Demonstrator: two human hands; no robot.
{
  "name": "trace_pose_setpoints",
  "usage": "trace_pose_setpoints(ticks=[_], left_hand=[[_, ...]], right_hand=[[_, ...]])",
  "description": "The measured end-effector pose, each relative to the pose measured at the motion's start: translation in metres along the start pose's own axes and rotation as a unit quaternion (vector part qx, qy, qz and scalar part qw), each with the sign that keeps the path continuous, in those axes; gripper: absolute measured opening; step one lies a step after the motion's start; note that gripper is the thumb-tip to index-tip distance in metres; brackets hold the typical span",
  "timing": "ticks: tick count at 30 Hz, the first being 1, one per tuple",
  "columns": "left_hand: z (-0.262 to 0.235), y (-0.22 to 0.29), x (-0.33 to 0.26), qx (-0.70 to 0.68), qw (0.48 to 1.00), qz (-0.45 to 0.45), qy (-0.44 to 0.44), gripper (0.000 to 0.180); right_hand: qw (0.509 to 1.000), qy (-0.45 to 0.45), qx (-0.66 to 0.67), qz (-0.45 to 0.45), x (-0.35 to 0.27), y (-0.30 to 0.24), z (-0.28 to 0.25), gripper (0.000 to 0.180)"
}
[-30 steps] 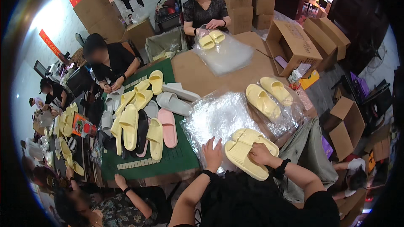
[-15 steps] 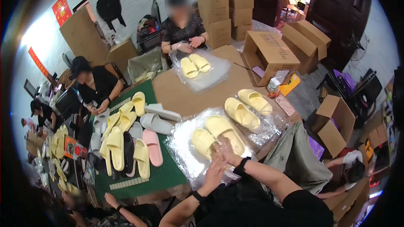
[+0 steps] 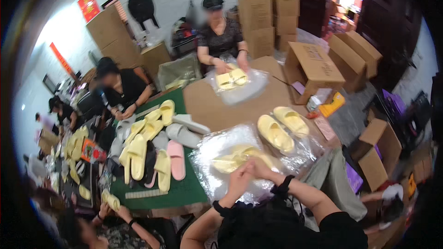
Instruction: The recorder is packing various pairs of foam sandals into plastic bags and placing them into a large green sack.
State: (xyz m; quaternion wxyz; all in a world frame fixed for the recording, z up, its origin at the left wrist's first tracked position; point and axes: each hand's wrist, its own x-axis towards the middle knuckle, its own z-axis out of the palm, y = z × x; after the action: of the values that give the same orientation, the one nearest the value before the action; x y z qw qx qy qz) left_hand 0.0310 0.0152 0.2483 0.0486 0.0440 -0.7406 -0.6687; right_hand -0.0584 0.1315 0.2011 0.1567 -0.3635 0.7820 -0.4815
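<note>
My left hand [image 3: 240, 178] and my right hand [image 3: 261, 168] meet at the near end of a pair of pale yellow slippers [image 3: 225, 162], fingers curled in close together. What they pinch is hidden behind the knuckles. Motion blurs the slippers, which lie on a stack of clear plastic bags [image 3: 205, 154]; whether they are inside a bag I cannot tell. Just beyond, to the right, a second pair of yellow slippers [image 3: 276, 133] rests beside crinkled clear plastic [image 3: 302, 153].
Several yellow, grey, black and pink slippers [image 3: 177, 159] crowd the green mat [image 3: 191, 193] at left. Across the table a co-worker [image 3: 221, 41] handles bagged yellow slippers [image 3: 231, 78]. An open carton [image 3: 318, 71], a phone [image 3: 324, 127] and a grey-green cloth [image 3: 330, 182] are at right.
My hands have come together at the slippers' near end, and the slippers have shifted and blurred. The whole view has swung slightly. The co-worker opposite now has both hands on the bagged slippers.
</note>
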Motion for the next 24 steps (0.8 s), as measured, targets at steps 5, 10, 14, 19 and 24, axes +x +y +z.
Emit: trace_pose_setpoints(ticks=[5,10,14,19,24], left_hand=[[-0.001,0.031,0.002,0.264,0.942,0.170,0.120,0.051],[-0.076,-0.046,-0.013,0.224,0.940,0.058,0.251,0.042],[-0.140,-0.095,-0.040,0.228,0.902,-0.023,0.365,0.040],[-0.217,-0.114,-0.054,0.291,0.833,-0.091,0.462,0.049],[-0.296,-0.107,-0.041,0.156,0.803,-0.139,0.558,0.071]], right_hand=[[0.945,0.243,-0.178,-0.126,0.077,-0.001,-0.079,0.015],[0.912,0.290,-0.252,-0.141,0.078,-0.058,-0.149,0.014],[0.899,0.236,-0.334,-0.155,0.062,-0.032,-0.144,0.017],[0.959,0.162,-0.222,0.074,0.034,0.058,-0.098,0.014],[0.930,0.191,-0.310,0.044,0.019,0.109,-0.068,0.011]])
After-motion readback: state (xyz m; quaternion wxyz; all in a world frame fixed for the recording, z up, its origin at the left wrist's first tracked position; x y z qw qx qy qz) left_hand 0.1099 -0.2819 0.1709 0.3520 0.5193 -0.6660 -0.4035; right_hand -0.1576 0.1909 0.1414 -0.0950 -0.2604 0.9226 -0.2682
